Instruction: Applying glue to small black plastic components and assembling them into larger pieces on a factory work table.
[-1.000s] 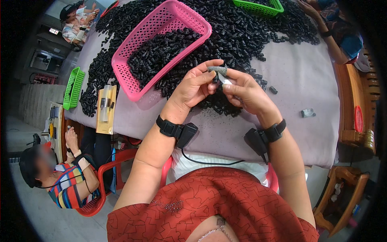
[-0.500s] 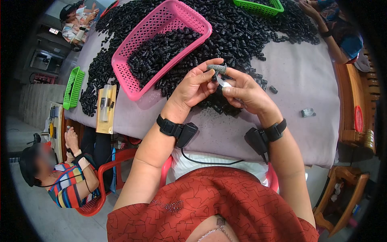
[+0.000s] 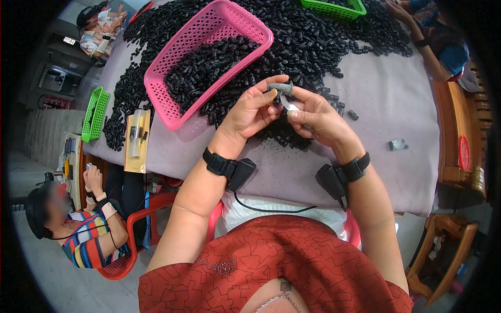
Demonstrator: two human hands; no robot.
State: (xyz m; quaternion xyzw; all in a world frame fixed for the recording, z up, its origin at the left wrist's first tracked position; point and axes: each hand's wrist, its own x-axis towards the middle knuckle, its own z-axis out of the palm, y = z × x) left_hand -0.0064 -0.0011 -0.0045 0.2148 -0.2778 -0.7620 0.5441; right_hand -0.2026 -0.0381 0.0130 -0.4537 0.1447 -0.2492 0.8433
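Observation:
Over the front of the pile, my two hands meet. My left hand (image 3: 251, 108) is closed, its thumb and forefinger on a short, speckled dark-grey cylinder (image 3: 282, 88). My right hand (image 3: 319, 119) pinches a small pale, shiny flat piece (image 3: 287, 104) between thumb and fingers, just under the cylinder; its exact kind is too small to tell. Right fingertips sit against the cylinder's right end. Many small black cylindrical parts (image 3: 308, 52) lie heaped beyond the hands, and black crumbs are scattered below them.
A pink perforated basket (image 3: 166, 116) of black parts stands left of my hands. Green baskets (image 3: 95, 116) (image 3: 342, 11) sit at the left edge and far side. A clear tube (image 3: 136, 133) lies on a yellow card; a clear-and-grey piece (image 3: 397, 144) lies right. Several people work around the cloth-covered table (image 3: 376, 109).
The pale piece in my right hand has tilted slightly, while both hands stay in nearly the same place. At left, a co-worker's hands have shifted a little.

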